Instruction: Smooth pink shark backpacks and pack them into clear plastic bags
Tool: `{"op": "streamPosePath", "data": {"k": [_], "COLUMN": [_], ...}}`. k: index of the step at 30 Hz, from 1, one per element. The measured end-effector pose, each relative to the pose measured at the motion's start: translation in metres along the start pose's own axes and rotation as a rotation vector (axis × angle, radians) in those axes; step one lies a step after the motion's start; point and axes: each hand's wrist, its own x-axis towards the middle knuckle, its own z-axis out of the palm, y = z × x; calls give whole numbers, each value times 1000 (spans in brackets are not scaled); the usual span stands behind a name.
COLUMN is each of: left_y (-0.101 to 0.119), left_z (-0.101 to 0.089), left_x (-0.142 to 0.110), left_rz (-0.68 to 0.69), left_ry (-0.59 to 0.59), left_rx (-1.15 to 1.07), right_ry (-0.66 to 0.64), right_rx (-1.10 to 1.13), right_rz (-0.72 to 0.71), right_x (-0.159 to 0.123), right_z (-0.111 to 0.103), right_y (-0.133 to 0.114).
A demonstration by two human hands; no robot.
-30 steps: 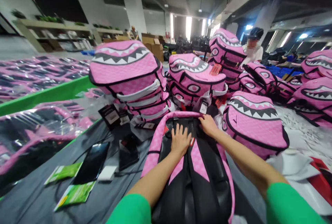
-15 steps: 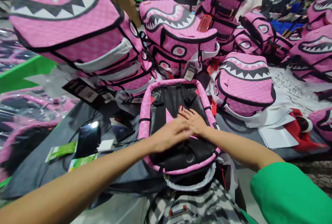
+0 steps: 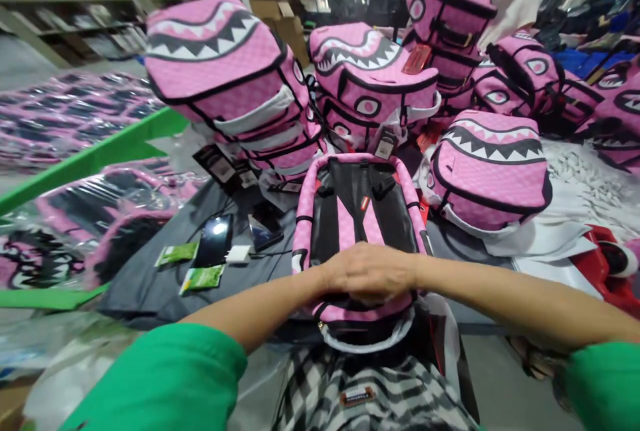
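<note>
A pink and black backpack (image 3: pixel 303 238) lies in front of me, its black back panel and straps facing up. My left hand (image 3: pixel 347 268) and my right hand (image 3: pixel 393 274) overlap across its lower half. Both look closed, with fingers curled in and partly hidden by each other; what they hold, if anything, is out of sight. Above the hands, pink strips (image 3: pixel 374 226) and a small red tag (image 3: pixel 365 202) show on the panel. A handle wrapped in white (image 3: pixel 367 348) hangs at the near end.
Stacked pink shark-mouth backpacks (image 3: pixel 220 78) rise behind on the left, and a single one (image 3: pixel 495 171) sits to the right. A phone (image 3: pixel 214 241), green packets (image 3: pixel 203 279) and a white charger (image 3: pixel 239 254) lie leftward. A red tape dispenser (image 3: pixel 597 264) is at right.
My hands have come together and moved toward me, down the back panel, uncovering the pink strips and red tag. The view has swung left.
</note>
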Motion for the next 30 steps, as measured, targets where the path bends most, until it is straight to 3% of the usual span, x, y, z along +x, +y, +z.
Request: {"op": "streamPosePath", "data": {"k": [1, 3, 7, 10, 13, 17, 21, 22, 24, 26, 27, 30], "left_y": [-5, -15, -25, -26, -28, -21, 2, 8, 19, 25, 25, 17], "left_z": [-4, -6, 10, 19, 20, 24, 49, 55, 62, 55, 46, 7], "left_x": [3, 7, 5, 4, 8, 2, -30, -39, -54, -59, -58, -35], "left_rz": [-24, -74, -202, -217, -227, -223, -148, -122, -91, -80, -81, -112], "left_ry": [43, 122, 181, 198, 227, 226, 232, 243, 251, 211, 167, 66], "left_rx": [22, 80, 157, 154, 166, 190, 216, 216, 206, 192, 186, 192], "right_ry": [-84, -182, -172, -175, -182, -112, 184, 269, 379, 346, 282, 133], "right_rx": [21, 47, 138, 127, 48, -143, -266, -292, -338, -324, -286, -151], "right_rz": [-100, -137, -92, -39, 29, 91, 62, 157, 537, 960, 1099, 1226], "right_x": [2, 2, -7, -16, -18, -13, -13, -15, -20, -28, -32, -40], "right_z": [-1, 6, 39, 63, 74, 67, 36, 25, 7, 1, 3, 23], "right_y": [-8, -15, -8, 4, 9, -13, -29, -23, 1, 32, 45, 67]}}
